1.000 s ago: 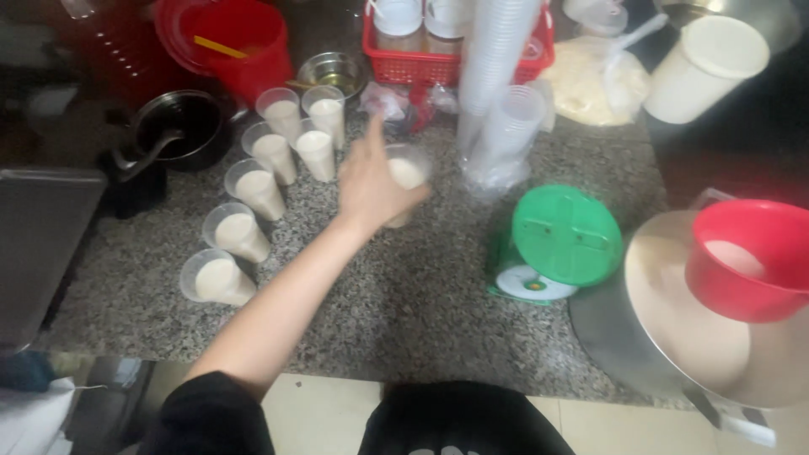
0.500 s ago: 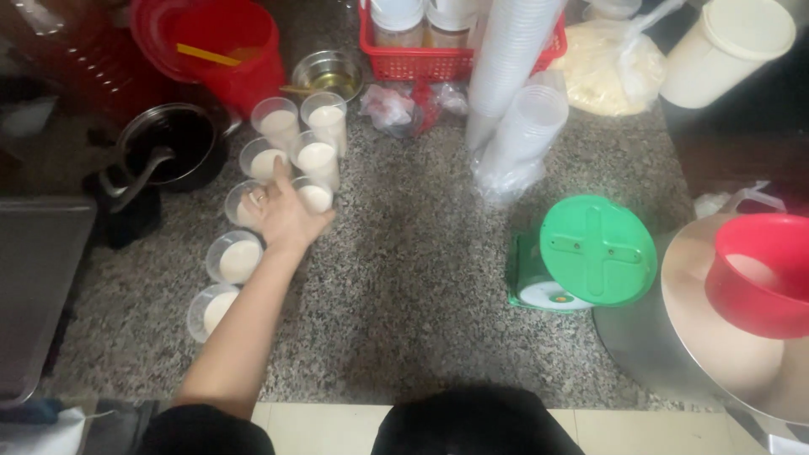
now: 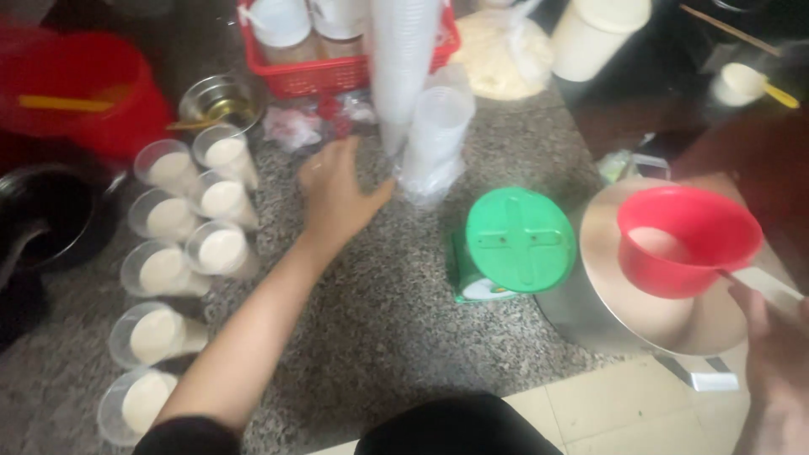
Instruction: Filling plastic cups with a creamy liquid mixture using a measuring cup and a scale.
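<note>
Left hand (image 3: 337, 198) has left the filled cups and is now reaching, empty and fingers loosely spread, toward the stack of empty cups (image 3: 434, 139) just to its right. Seven filled plastic cups (image 3: 221, 251) are sitting to its left, possibly more under the arm. Right hand (image 3: 779, 354) is gripping the handle of one red ladle (image 3: 687, 240) over the steel pot (image 3: 649, 316); fingers blurred.

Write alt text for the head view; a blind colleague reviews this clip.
A left hand reaches open toward stacked clear cups, beside filled cups on a speckled counter. The right hand holds a red ladle over a metal pot.
</note>
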